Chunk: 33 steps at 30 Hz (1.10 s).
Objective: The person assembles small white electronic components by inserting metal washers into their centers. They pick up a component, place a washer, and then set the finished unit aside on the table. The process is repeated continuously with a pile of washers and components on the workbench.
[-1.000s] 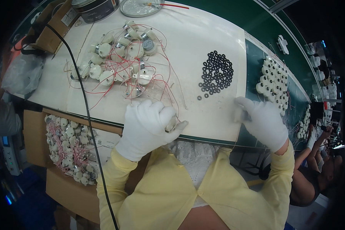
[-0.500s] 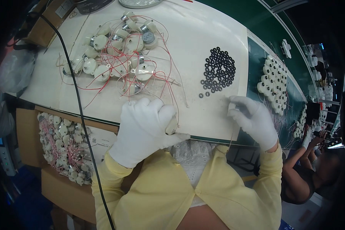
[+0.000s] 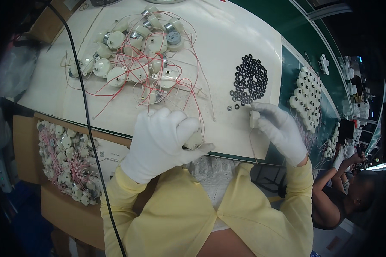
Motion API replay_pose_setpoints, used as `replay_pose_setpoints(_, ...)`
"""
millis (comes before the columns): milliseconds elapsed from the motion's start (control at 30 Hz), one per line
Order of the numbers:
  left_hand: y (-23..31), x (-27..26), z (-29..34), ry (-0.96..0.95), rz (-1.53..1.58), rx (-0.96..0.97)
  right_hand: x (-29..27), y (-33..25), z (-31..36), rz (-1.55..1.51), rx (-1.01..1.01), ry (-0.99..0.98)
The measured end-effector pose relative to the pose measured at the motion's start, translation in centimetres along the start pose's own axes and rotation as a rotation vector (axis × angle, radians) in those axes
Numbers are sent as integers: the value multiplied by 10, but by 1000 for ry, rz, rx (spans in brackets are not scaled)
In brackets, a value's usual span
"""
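Observation:
My left hand (image 3: 161, 143), in a white glove, is closed around a small white motor (image 3: 194, 140) at the table's front edge, with wires running up from it. My gloved right hand (image 3: 281, 132) pinches a small white plastic block (image 3: 254, 119) between thumb and fingertips; a thin pale wire (image 3: 251, 143) hangs below it. Just beyond these fingertips lies a cluster of black ring washers (image 3: 251, 79), two or three of them set apart at its near end. Farther left, a pile of white motors (image 3: 116, 77) with tangled red and white wires covers the tabletop.
A cardboard box (image 3: 73, 225) full of wired motors stands at the left below the table edge. A black cable (image 3: 90, 124) crosses the view there. On the green surface at the right sit rows of white parts (image 3: 306, 100). Another person (image 3: 334, 192) works at far right.
The white block in my right hand has turned into clearer view, and that hand has shifted slightly left. The motor in my left hand is turned a little, still gripped.

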<state>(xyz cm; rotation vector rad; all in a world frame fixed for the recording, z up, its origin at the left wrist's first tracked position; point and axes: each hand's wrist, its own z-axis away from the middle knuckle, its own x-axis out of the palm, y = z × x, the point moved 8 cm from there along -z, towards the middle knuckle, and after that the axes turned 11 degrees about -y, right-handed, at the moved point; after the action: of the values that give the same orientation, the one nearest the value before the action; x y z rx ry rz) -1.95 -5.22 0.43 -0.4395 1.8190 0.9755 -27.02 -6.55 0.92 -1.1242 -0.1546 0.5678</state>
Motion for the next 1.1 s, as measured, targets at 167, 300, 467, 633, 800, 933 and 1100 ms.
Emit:
replay_pose_setpoints(167, -2, -3, 1, -13, 70, 25, 4, -32, -7, 594, -264, 89)
replay_pose_setpoints(300, -3, -2, 1, -25, 53, 2, 18, -57, -19, 975, -391, 107)
replay_pose_setpoints(467, -2, -2, -1, -36, 48, 18, 40, -74, -22, 1380, -439, 137)
replay_pose_setpoints(633, 6, 0, -2, -130, -16, -37, 46, -74, -21, 1496, -439, 121)
replay_pose_setpoints(800, 5, 3, 0, -140, -25, -23, 43, -73, -10, 1560, -368, -46)
replay_pose_setpoints(933, 4, 3, -1, -101, -22, -12, 39, -66, -5, 1584, -237, -152)
replay_pose_setpoints(1100, 4, 2, -2, -85, -20, -8, 47, -63, -5, 1720, -263, -156)
